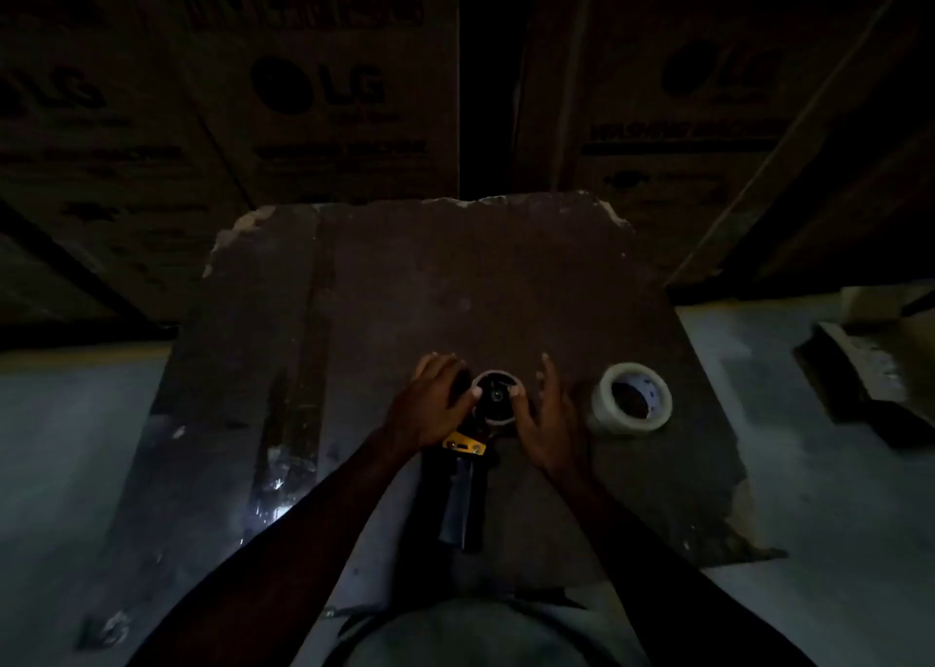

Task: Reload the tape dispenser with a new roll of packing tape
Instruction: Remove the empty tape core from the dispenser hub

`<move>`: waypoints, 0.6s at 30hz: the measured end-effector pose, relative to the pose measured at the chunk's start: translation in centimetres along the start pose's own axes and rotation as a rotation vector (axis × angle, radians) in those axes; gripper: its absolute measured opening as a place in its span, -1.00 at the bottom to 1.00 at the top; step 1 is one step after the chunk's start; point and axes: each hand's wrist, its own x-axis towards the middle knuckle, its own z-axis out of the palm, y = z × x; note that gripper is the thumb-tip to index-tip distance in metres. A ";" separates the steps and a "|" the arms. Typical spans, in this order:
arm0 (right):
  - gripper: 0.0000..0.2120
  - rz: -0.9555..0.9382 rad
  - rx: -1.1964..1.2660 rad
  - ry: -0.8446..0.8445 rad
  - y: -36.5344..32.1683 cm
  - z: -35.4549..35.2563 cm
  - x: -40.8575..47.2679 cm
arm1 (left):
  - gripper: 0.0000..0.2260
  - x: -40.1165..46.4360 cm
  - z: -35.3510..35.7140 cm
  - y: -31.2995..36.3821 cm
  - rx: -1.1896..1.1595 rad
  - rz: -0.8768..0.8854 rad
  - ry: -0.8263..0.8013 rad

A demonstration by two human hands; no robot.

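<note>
Old core coming off, new roll waiting.
We see both hands, left hand (pixel 430 403) and right hand (pixel 544 421), pinching what seems the spent core (pixel 497 397) on the tape dispenser (pixel 463 469); new roll (pixel 632 397) lies untouched nearby.

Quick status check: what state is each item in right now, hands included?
Tape dispenser: lying flat on the board, handle towards the person.
Core on its spool: looks used up, thumbs pinching its rim.
New tape roll: loose, flat, untouched.
Left hand: gripping the core.
Right hand: gripping the core.
</note>
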 end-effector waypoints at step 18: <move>-0.78 0.066 0.220 -0.082 3.4 2.4 2.7 | -0.54 5.5 -0.3 0.3 0.170 -0.039 -0.448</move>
